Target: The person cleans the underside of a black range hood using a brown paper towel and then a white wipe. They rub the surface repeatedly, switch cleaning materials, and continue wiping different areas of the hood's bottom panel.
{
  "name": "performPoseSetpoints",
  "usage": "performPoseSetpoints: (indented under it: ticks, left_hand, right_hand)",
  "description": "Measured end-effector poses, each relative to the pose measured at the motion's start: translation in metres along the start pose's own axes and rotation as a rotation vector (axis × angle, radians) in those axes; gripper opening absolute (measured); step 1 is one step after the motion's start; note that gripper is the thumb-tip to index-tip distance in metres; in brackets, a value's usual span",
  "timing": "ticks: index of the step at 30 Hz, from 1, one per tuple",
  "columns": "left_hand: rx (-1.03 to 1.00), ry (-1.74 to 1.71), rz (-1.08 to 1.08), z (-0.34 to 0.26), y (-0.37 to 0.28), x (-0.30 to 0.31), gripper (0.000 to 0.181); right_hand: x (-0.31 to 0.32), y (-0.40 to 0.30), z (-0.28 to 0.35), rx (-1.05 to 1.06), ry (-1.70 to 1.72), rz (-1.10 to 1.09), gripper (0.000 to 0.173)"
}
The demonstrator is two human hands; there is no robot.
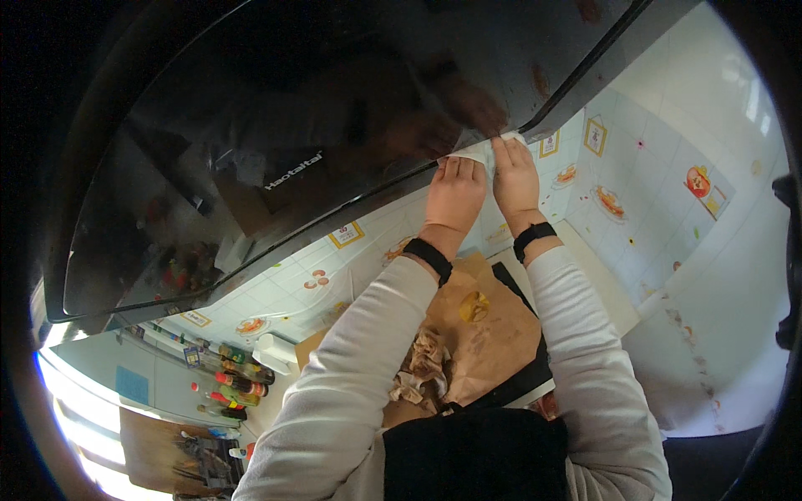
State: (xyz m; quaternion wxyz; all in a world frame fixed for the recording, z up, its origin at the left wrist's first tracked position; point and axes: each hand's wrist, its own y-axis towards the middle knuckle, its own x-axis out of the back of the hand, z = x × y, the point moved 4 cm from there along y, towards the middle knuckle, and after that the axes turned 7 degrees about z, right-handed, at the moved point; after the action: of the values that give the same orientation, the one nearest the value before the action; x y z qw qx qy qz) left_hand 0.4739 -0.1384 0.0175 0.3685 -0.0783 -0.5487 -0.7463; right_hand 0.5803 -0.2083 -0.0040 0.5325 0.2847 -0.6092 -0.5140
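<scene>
Both arms reach up to the lower edge of a glossy black range hood (pixel 351 113). My left hand (pixel 457 195) presses a thin white wipe (pixel 473 152) against that edge, fingers bent over it. Close beside it, my right hand (pixel 516 178) has its fingers on the wipe's other end, near the corner of the hood's dark panel. Whether the wipe is paper or cloth I cannot tell. Dim reflections of both hands show in the panel. A black band circles each wrist.
Brown paper (pixel 495 360) covers much of a black cooktop (pixel 526 382) below, with crumpled, stained paper towels (pixel 426 363) on it. Several bottles (pixel 241 382) stand at the left. A tiled-pattern wall covering (pixel 651 181) lines the corner. A knife rack (pixel 213 460) sits lower left.
</scene>
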Motion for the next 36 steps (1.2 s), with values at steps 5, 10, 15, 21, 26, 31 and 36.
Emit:
performPoseSetpoints:
  ticks: [5, 10, 15, 21, 26, 31, 36]
  left_hand:
    - [0.088, 0.039, 0.136, 0.015, -0.015, 0.009, 0.015]
    - [0.189, 0.116, 0.190, 0.052, -0.059, 0.031, 0.017]
    - [0.210, 0.058, 0.132, 0.076, -0.089, 0.053, 0.017]
    - [0.257, 0.081, 0.056, 0.053, -0.074, 0.038, 0.008]
    - [0.192, 0.017, 0.107, 0.036, -0.055, 0.019, 0.014]
    - [0.162, -0.015, 0.021, 0.013, -0.031, 0.006, 0.015]
    - [0.128, -0.132, -0.010, -0.006, -0.005, -0.008, 0.012]
  right_hand:
    - [-0.010, -0.006, 0.033, 0.047, 0.078, 0.034, 0.045]
    - [-0.031, -0.016, 0.101, 0.073, 0.201, 0.084, 0.046]
    - [-0.028, -0.015, 0.140, 0.163, 0.228, 0.129, 0.046]
    - [-0.023, -0.009, 0.110, 0.330, 0.132, 0.202, 0.044]
    - [-0.018, -0.010, 0.073, 0.287, 0.046, 0.167, 0.043]
    - [-0.012, -0.008, 0.041, 0.231, -0.006, 0.177, 0.044]
    - [-0.002, -0.005, 0.007, 0.150, -0.022, 0.171, 0.048]
